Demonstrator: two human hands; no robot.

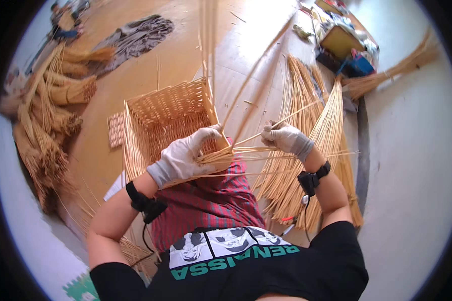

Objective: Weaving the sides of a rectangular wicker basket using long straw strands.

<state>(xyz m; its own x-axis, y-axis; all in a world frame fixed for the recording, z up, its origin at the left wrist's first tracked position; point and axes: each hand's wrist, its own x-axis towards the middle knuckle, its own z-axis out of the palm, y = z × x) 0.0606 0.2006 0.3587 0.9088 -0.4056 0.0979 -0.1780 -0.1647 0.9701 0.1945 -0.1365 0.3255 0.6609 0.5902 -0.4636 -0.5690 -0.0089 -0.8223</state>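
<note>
A square wicker basket (173,103) rests tilted on my lap, its woven inside facing up. My gloved left hand (183,153) is closed over its near right rim, the thumb laid along the edge and the fingers on a bunch of loose willow strands. From that corner several long strands stick out to the right and upward. To the right of the basket, my gloved right hand (286,138) pinches a thin willow strand (251,138) that leads back to the corner.
Bundles of long willow rods (294,150) lie on the floor at my right. More bundles (50,115) are piled at the left, near a crumpled grey cloth (140,40). A cluttered box (341,42) stands at the far right. A person (65,22) sits at the far left.
</note>
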